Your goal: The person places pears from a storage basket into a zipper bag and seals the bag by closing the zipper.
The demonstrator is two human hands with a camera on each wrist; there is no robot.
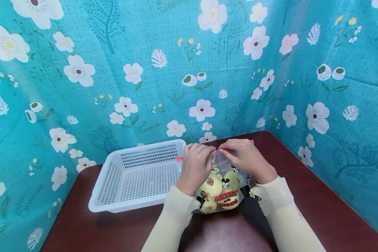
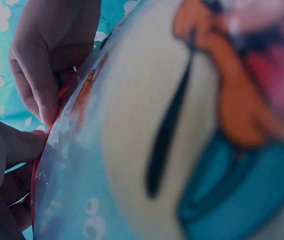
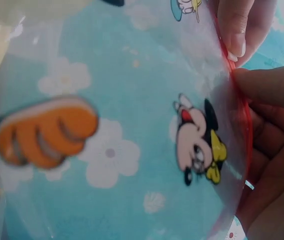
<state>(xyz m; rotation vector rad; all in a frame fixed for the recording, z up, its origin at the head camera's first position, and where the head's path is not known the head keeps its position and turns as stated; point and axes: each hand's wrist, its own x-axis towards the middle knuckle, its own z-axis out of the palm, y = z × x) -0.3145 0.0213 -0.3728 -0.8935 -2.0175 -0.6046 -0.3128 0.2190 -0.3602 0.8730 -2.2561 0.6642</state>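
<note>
A clear printed zip bag (image 1: 226, 200) with a red zip strip (image 3: 247, 135) stands at the table's near side in the head view. Inside it are several rounded pale-yellow things (image 1: 215, 182); their kind is hard to tell through the print. My left hand (image 1: 195, 167) pinches the strip at the bag's top edge between thumb and fingers. Close beside it, my right hand (image 1: 248, 159) pinches the same strip, thumb tips nearly meeting. In the left wrist view the printed plastic fills most of the picture, and both thumbs press on the red edge.
A white perforated plastic basket (image 1: 138, 201) sits left of the bag on the dark red-brown table (image 1: 72, 224). Blue floral cloth (image 1: 173, 87) hangs behind the table and along its sides. Beneath the forearms, dark shapes show at the table's near side.
</note>
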